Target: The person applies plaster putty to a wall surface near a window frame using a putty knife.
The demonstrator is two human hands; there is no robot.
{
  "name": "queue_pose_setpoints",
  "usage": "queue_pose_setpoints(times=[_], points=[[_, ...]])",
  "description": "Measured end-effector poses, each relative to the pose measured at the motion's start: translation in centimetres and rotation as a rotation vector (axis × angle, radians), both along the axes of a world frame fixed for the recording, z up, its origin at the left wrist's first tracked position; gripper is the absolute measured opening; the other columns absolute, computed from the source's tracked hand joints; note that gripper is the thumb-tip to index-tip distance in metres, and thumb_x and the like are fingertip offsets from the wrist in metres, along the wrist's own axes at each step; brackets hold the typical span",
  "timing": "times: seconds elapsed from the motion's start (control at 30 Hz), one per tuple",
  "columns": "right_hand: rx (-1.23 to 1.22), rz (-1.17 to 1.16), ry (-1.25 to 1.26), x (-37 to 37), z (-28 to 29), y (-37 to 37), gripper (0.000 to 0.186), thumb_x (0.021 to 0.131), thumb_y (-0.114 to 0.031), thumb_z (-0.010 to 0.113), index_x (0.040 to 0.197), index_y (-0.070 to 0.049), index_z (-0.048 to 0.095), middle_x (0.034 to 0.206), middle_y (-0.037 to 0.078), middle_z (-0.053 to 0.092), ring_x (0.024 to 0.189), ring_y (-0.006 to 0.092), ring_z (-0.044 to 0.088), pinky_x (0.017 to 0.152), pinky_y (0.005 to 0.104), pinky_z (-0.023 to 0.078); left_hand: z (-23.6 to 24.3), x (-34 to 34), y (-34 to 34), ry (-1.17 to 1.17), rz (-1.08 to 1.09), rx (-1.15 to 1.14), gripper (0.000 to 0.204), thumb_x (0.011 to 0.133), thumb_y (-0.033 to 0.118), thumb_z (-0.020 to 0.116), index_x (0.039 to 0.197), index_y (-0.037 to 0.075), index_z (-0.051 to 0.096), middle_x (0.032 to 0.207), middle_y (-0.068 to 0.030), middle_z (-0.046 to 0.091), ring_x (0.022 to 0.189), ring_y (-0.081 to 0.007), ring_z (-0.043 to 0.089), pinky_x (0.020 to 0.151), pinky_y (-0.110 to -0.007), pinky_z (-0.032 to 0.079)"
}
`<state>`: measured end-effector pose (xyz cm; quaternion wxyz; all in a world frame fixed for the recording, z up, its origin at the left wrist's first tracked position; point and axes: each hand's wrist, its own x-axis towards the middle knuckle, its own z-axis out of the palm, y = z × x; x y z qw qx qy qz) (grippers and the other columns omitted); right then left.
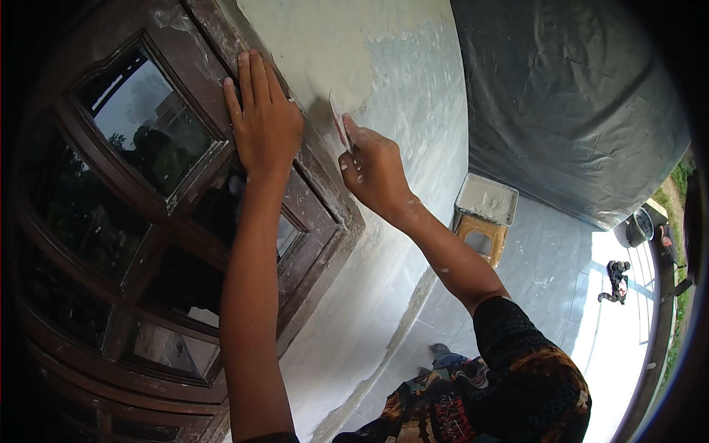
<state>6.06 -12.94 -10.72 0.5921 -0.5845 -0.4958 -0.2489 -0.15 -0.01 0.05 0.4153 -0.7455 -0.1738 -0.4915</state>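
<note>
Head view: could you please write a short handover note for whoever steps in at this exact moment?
Left hand: flat on the wooden window frame, holding nothing.
Right hand: grips a putty knife, blade against the wall beside the frame.
Tray of filler sits on a small stool on the floor.
Done: pale filler spread on the upper wall.
Left: greyer wall below and to the right.

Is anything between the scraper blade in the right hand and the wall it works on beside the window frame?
Nothing visible. The right hand holds the scraper with its blade against the plastered wall, just right of the wooden window frame. The left hand lies flat on the frame, left of the blade, not in its way.
</note>
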Motion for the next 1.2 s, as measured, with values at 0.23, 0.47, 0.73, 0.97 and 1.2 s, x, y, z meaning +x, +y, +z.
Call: queue_pose_setpoints(times=[0.23,0.47,0.73,0.97,1.2], points=[[0.07,-0.319,0.066,7.6,2.7,2.7,0.047,0.076,0.001,0.06,0.121,0.013,0.058,0.074,0.025,0.061,0.068,0.0376,0.062,0.068,0.043,0.05,-0.1,0.2,-0.3,0.0,0.02,0.027,0.061,0.085,0.019,0.054,0.141,-0.003,0.045,0.154,-0.0107,0.038,0.148,-0.0223,0.028,0.12,-0.046,0.023],[0.011,-0.043,-0.086,-2.0,0.0,0.3,0.059,0.073,0.004,0.062,0.131,0.011,0.051,0.082,0.021,0.06,0.077,0.0355,0.063,0.072,0.042,0.051,-0.1,-0.1,0.6,-0.014,-0.05,0.019,0.056,0.087,0.015,0.052,0.139,-0.003,0.046,0.152,-0.0102,0.04,0.148,-0.0222,0.029,0.119,-0.045,0.025],[0.041,-0.309,0.064,8.6,3.6,2.3,0.049,0.075,0.001,0.058,0.123,0.011,0.057,0.073,0.024,0.061,0.068,0.0368,0.064,0.066,0.0441,0.05,1.3,-1.5,0.8,0.106,-0.209,0.047,0.047,0.09,0.012,0.053,0.134,-0.004,0.051,0.145,-0.0132,0.049,0.141,-0.0255,0.04,0.116,-0.044,0.033],[0.073,-0.095,-0.104,-1.3,0.1,1.6,0.058,0.072,0.004,0.061,0.129,0.01,0.054,0.085,0.023,0.062,0.079,0.0375,0.063,0.074,0.0438,0.051,0.8,-2.2,1.0,0.112,-0.158,0.075,0.045,0.09,0.012,0.053,0.133,-0.003,0.054,0.145,-0.0124,0.05,0.141,-0.0243,0.041,0.116,-0.044,0.034],[0.105,-0.299,0.063,6.2,5.5,2.3,0.046,0.074,0.001,0.058,0.119,0.012,0.058,0.076,0.026,0.06,0.07,0.041,0.062,0.066,0.0455,0.049,0.8,-1.9,0.6,0.102,-0.142,0.094,0.045,0.09,0.013,0.053,0.133,-0.001,0.055,0.145,-0.0111,0.05,0.141,-0.0232,0.041,0.116,-0.043,0.034]])
